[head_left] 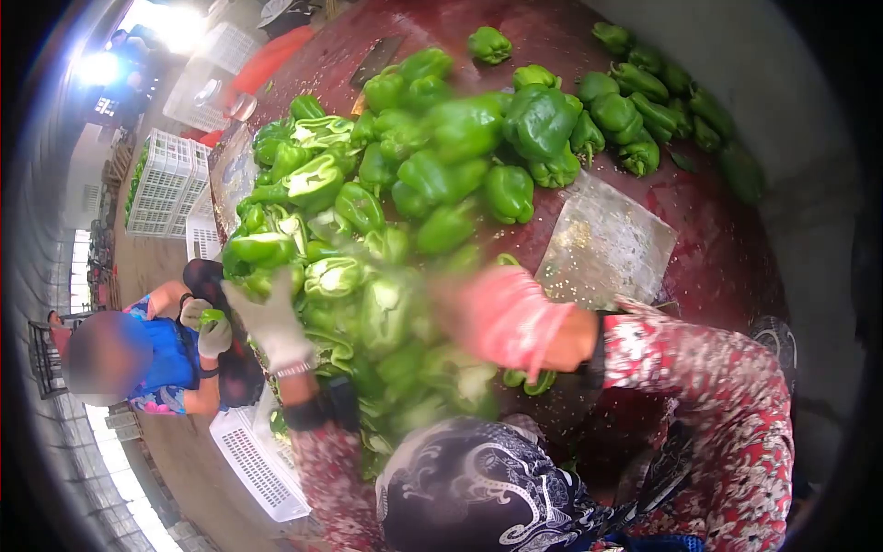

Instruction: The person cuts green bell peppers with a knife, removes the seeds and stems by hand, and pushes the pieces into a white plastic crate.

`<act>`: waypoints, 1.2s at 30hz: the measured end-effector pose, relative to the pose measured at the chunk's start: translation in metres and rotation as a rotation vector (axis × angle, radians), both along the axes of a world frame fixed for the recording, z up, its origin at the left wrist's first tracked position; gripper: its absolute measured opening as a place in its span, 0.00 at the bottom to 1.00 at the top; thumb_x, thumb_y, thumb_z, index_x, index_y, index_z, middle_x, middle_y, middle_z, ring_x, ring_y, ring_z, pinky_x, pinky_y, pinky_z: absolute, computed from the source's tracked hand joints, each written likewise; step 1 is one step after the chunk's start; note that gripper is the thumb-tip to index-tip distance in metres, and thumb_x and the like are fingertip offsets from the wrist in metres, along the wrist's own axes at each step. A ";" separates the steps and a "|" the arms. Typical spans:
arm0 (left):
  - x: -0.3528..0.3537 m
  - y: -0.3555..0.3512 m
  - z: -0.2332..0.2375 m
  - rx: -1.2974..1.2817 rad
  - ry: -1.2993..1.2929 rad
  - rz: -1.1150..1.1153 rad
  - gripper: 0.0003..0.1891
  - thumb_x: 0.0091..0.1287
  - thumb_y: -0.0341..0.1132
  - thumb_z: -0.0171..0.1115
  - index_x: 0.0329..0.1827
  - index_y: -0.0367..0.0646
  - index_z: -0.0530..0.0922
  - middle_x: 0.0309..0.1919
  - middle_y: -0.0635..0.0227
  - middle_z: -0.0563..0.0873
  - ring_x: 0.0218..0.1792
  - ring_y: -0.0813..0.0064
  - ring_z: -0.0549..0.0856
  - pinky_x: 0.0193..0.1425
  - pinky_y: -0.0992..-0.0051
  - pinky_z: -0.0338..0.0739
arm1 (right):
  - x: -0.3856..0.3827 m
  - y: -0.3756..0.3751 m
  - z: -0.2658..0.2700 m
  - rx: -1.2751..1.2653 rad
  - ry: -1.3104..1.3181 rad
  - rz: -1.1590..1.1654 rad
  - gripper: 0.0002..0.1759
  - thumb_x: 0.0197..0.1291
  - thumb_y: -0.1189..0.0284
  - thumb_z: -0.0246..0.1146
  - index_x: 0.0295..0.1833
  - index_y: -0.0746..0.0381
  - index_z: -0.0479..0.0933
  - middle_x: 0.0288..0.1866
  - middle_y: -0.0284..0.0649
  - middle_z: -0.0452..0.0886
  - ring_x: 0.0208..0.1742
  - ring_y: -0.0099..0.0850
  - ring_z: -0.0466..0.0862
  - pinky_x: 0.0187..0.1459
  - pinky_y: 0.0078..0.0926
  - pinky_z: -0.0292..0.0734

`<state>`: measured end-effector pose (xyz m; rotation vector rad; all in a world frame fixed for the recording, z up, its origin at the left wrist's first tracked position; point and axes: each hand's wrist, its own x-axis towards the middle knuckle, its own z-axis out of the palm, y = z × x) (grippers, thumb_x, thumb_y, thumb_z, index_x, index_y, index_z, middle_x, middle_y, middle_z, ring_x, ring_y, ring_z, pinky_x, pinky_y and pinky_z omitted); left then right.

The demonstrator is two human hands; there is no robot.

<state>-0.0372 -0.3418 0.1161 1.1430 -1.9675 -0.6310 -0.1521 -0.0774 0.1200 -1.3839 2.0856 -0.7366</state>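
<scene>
A large heap of green bell peppers, several cut open with pale insides showing, covers the near left part of a dark red table. At the heap's left edge is my left hand in a greyish-white glove, with its fingers stretched apart and nothing visible in it. Over the near side of the heap, my right hand wears a pink glove and is smeared by motion. I cannot make out its fingers or whether it holds anything. A halved pepper lies just below my right wrist.
More whole peppers lie at the table's far right. A worn flat board rests right of the heap. White crates stand at left, another crate lower left. A seated person holds a green pepper piece.
</scene>
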 end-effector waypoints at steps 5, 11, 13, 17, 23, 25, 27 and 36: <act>-0.025 -0.087 -0.037 0.128 -0.567 -0.321 0.23 0.59 0.35 0.67 0.56 0.33 0.80 0.49 0.51 0.87 0.50 0.63 0.86 0.58 0.70 0.76 | -0.022 0.087 -0.017 -0.159 -0.224 -0.326 0.10 0.66 0.67 0.59 0.43 0.64 0.73 0.21 0.50 0.77 0.23 0.44 0.80 0.25 0.40 0.73; -0.079 -0.093 -0.067 0.203 -1.247 -0.553 0.29 0.54 0.43 0.71 0.57 0.34 0.79 0.51 0.51 0.86 0.53 0.57 0.85 0.60 0.67 0.77 | -0.016 0.136 -0.007 0.288 -0.268 -0.543 0.12 0.67 0.66 0.59 0.42 0.65 0.75 0.20 0.50 0.76 0.23 0.41 0.81 0.27 0.38 0.73; -0.092 -0.091 -0.067 0.125 -1.520 -0.497 0.34 0.52 0.48 0.74 0.57 0.34 0.80 0.52 0.50 0.86 0.54 0.56 0.85 0.60 0.66 0.78 | -0.016 0.140 -0.007 0.340 -0.307 -0.590 0.12 0.67 0.65 0.59 0.43 0.65 0.75 0.20 0.50 0.76 0.23 0.41 0.81 0.28 0.38 0.73; -0.090 -0.087 -0.066 0.061 -1.583 -0.483 0.35 0.50 0.57 0.73 0.51 0.33 0.83 0.50 0.47 0.85 0.51 0.53 0.86 0.56 0.64 0.79 | -0.013 0.146 -0.006 0.319 -0.305 -0.469 0.13 0.67 0.65 0.58 0.43 0.65 0.75 0.21 0.52 0.76 0.24 0.46 0.81 0.29 0.40 0.74; -0.059 -0.045 -0.046 -0.204 -1.001 -0.191 0.27 0.56 0.53 0.67 0.45 0.36 0.85 0.44 0.49 0.87 0.48 0.54 0.86 0.55 0.66 0.78 | -0.013 0.158 -0.011 0.340 -0.172 -0.408 0.13 0.67 0.65 0.57 0.44 0.65 0.74 0.22 0.52 0.77 0.26 0.48 0.83 0.29 0.42 0.74; -0.068 -0.007 -0.018 -0.104 -0.792 -0.276 0.27 0.56 0.53 0.67 0.47 0.36 0.84 0.45 0.50 0.87 0.48 0.54 0.86 0.55 0.66 0.78 | -0.016 0.157 -0.006 0.345 -0.212 -0.473 0.13 0.68 0.65 0.57 0.45 0.65 0.75 0.22 0.52 0.77 0.26 0.48 0.83 0.29 0.43 0.74; -0.081 0.040 -0.017 0.068 -0.589 -0.453 0.26 0.57 0.51 0.68 0.49 0.38 0.84 0.46 0.51 0.86 0.47 0.54 0.86 0.55 0.65 0.78 | -0.020 0.152 0.010 0.463 -0.353 -0.546 0.13 0.68 0.64 0.57 0.45 0.65 0.75 0.23 0.53 0.78 0.26 0.48 0.82 0.29 0.42 0.74; -0.136 0.128 -0.070 -0.007 -1.089 -0.718 0.39 0.49 0.54 0.73 0.63 0.45 0.72 0.46 0.47 0.86 0.49 0.49 0.85 0.55 0.61 0.78 | -0.015 0.181 -0.026 0.281 -0.127 -0.375 0.15 0.68 0.63 0.57 0.47 0.65 0.75 0.23 0.55 0.76 0.27 0.52 0.82 0.30 0.43 0.75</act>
